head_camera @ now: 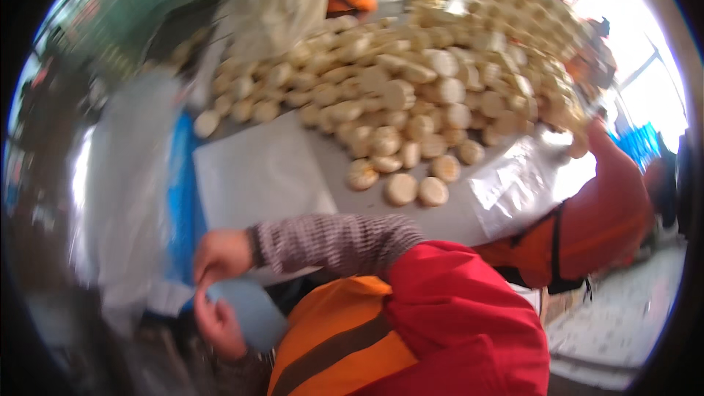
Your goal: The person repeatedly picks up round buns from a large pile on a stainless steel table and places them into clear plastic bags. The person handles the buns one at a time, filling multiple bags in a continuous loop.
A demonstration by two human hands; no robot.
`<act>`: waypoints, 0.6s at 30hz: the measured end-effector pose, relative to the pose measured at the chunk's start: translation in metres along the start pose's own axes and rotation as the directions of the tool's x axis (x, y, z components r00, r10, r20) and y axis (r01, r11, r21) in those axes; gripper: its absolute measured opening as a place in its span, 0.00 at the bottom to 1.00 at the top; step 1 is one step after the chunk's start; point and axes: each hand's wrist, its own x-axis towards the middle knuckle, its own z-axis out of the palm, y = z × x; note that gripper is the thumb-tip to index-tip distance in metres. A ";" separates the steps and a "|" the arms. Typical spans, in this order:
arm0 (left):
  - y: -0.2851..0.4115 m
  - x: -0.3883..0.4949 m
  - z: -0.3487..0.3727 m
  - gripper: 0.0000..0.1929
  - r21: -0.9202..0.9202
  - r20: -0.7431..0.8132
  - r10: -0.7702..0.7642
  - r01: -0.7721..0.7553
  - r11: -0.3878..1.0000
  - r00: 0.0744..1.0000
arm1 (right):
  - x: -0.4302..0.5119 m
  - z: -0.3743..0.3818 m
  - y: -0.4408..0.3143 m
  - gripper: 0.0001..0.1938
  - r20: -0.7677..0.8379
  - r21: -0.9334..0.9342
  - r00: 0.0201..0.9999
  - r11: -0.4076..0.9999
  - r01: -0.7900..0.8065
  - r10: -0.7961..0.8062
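Note:
My right hand (225,256), in a checked knit sleeve, is at the left, its fingers bent down close to my left hand (220,324). A smooth light blue-grey item (247,308) lies against the left hand; blur hides whether either hand grips anything. Just beyond them are a blue plastic crate or liner edge (184,198) and a clear plastic bag or film (135,192). A flat translucent plastic sheet (258,170) lies on the grey table (352,176). Farther off is a large heap of round pale pieces, perhaps small breads (396,93).
A co-worker's red-sleeved arm (610,187) reaches to the heap from the right, near a shiny clear plastic bag (511,184). At the back, a pale tray with round wells (522,0) leans by the heap. A whitish plastic sack (280,5) stands at the back left.

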 end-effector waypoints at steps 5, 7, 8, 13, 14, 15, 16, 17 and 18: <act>0.001 -0.012 -0.010 0.23 0.317 0.054 0.092 -0.104 0.943 0.994 | -0.009 0.002 0.007 0.04 0.063 0.153 0.984 0.972 -0.176 0.168; 0.006 -0.020 -0.007 0.24 0.141 -0.004 -0.073 0.073 0.987 0.997 | -0.007 0.002 0.007 0.03 0.096 0.228 0.938 0.909 -0.347 0.334; 0.008 -0.021 -0.009 0.23 0.127 -0.014 -0.082 0.083 0.988 0.997 | -0.005 0.000 0.010 0.03 0.102 0.233 0.921 0.892 -0.388 0.375; 0.005 -0.036 -0.008 0.23 -0.090 -0.081 -0.266 0.259 0.962 0.961 | -0.009 -0.037 0.044 0.07 0.008 0.484 0.595 0.517 -0.706 0.804; 0.002 -0.039 -0.008 0.22 -0.134 -0.117 -0.256 0.240 0.961 0.960 | -0.013 -0.052 0.054 0.10 -0.060 0.440 0.548 0.515 -0.735 0.834; -0.002 -0.044 -0.009 0.22 -0.248 -0.133 -0.300 0.262 0.933 0.945 | -0.019 -0.067 0.063 0.12 -0.148 0.329 0.519 0.536 -0.777 0.842; -0.006 -0.048 -0.012 0.22 -0.224 -0.160 -0.336 0.297 0.928 0.928 | -0.024 -0.082 0.071 0.12 -0.280 0.136 0.490 0.539 -0.831 0.826; -0.009 -0.052 -0.015 0.22 -0.242 -0.174 -0.368 0.322 0.915 0.913 | -0.031 -0.096 0.076 0.11 -0.404 -0.066 0.521 0.544 -0.836 0.752; -0.012 -0.057 -0.016 0.21 -0.283 -0.203 -0.394 0.331 0.900 0.896 | -0.040 -0.112 0.077 0.11 -0.476 -0.388 0.639 0.507 -0.769 0.605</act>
